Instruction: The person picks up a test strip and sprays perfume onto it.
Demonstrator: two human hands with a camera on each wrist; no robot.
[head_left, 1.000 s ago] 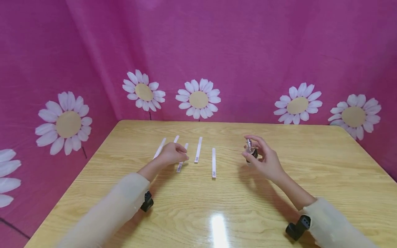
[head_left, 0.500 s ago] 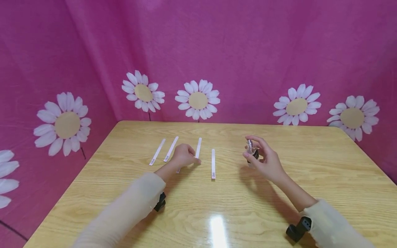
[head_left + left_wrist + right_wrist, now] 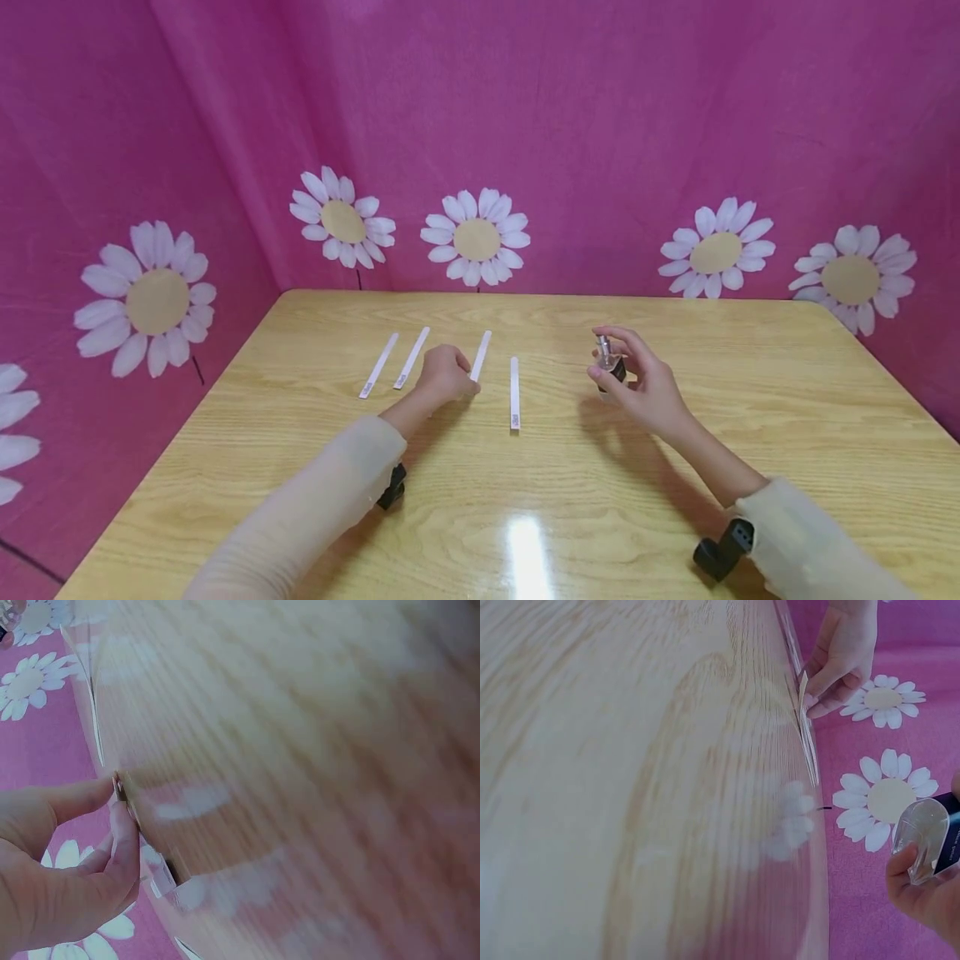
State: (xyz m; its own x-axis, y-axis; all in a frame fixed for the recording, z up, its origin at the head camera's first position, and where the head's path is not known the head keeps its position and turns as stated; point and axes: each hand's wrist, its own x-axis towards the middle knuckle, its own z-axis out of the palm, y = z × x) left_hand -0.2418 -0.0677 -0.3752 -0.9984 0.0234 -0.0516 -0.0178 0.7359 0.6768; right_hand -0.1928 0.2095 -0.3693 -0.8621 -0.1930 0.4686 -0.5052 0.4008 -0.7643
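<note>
Wearing cream sleeves (image 3: 322,492), with a black wrist camera (image 3: 723,550) at each cuff, over a wood-grain desk (image 3: 622,517). Farther in, showing 1 white paper strip (image 3: 514,387) flat on the wood, printed end closest. Gripping a clear glass perfume bottle (image 3: 606,365) above the desk in the right hand (image 3: 654,396), with the forefinger on its silver spray top (image 3: 603,344) and the thumb against its side. Pinching a matching strip (image 3: 482,352) near its lower end with the left hand (image 3: 444,373), narrow between thumb and finger. Left of that, showing 2 slanted strips (image 3: 412,357) side by side. Backed by a magenta curtain (image 3: 562,150) with white daisies (image 3: 476,239).
</note>
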